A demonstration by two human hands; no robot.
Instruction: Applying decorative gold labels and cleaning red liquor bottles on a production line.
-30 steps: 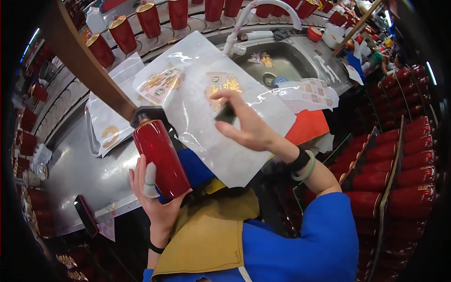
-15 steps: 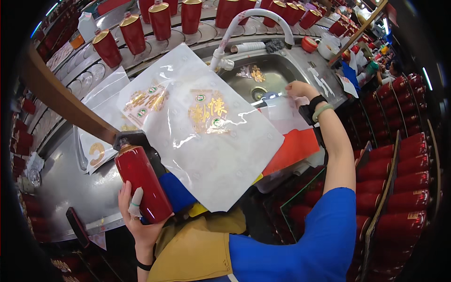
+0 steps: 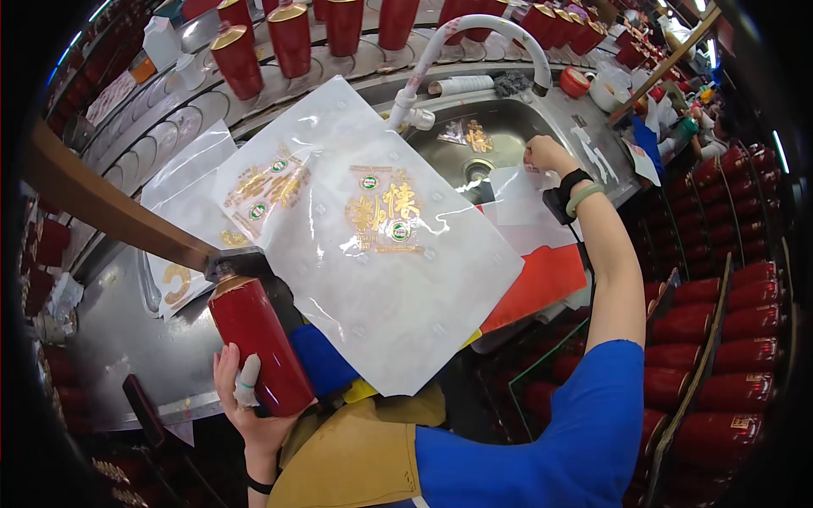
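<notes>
My left hand [image 3: 251,406], one finger wrapped in a white covering, grips the lower end of a glossy red bottle [image 3: 264,343]. The bottle tilts, its gold shoulder against a dark holder [image 3: 235,261] at the end of a brown bar. Beyond the near edge of the sink [image 3: 508,125], my right hand [image 3: 549,157] is closed, fingertips beside a small whitish sheet [image 3: 515,188]; what they pinch is hidden. Between my hands lies a large glossy white sheet [image 3: 406,296] with gold character decals [image 3: 387,212]. Two small gold-marked pieces [image 3: 476,137] lie in the sink.
A white curved faucet [image 3: 474,24] arches over the sink. Red bottles [image 3: 290,41] line a conveyor [image 3: 212,106] behind. Red folded material [image 3: 538,288] lies under the sheets. Stacked red bottles [image 3: 745,356] fill racks at right. A red bowl [image 3: 574,82] stands beyond the sink.
The view has shifted slightly, and the conveyor bottles stand in different places. My left hand still grips the bottle. A bluish patch near my right hand no longer shows.
</notes>
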